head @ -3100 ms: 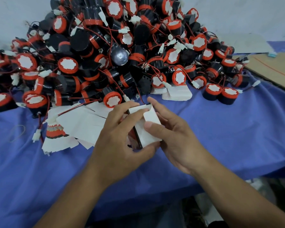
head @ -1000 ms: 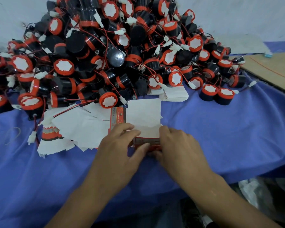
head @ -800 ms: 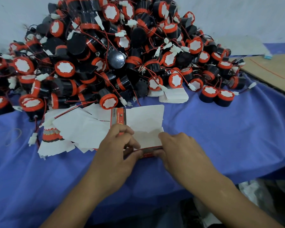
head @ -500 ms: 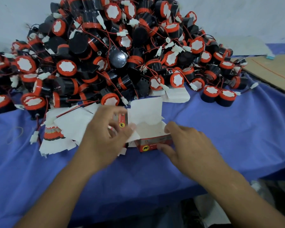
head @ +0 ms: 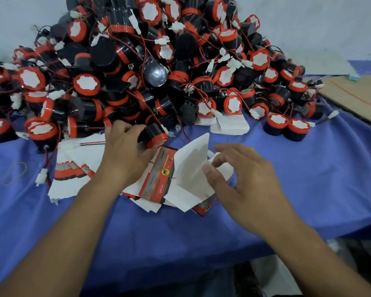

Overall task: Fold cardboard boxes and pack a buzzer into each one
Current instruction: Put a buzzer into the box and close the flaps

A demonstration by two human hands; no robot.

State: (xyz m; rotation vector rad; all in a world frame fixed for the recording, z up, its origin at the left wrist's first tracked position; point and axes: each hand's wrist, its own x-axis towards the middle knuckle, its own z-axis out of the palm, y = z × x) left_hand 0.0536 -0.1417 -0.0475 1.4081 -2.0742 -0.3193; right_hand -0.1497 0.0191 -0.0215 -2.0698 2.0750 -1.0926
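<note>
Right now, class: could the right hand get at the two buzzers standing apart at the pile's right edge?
Probably yes: only bare blue cloth lies between the right hand and those two buzzers; nothing sits on them. It must leave the box flap first.

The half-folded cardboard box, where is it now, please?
The cardboard box lies centre of the head view on the blue cloth; the right hand holds its flap, the left hand grips a buzzer beside it.
</note>
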